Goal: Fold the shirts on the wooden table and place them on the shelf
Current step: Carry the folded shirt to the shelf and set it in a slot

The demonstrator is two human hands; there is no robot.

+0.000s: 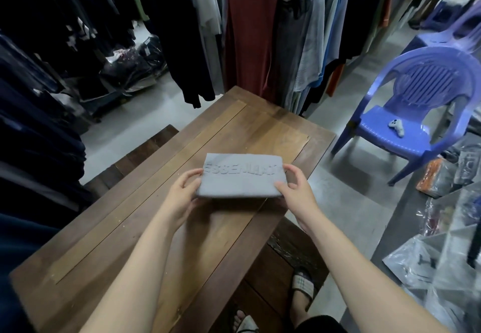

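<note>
The grey shirt is folded into a compact rectangle with its raised lettering uppermost. I read it as held just above the wooden table, near the middle of the top, with a shadow under it. The left hand grips its left edge, thumb on top and fingers curled underneath. The right hand grips the right edge, with the thumb on the near corner, the index finger at the far corner and the other fingers below.

Folding of this item appears complete. Remaining: carry it to the shelf and set it down. I cannot identify the shelf with certainty; a metal rack with bagged goods stands to the right. Beyond the table are hanging clothes and a blue plastic chair. Whether further shirts wait, I cannot tell.
</note>
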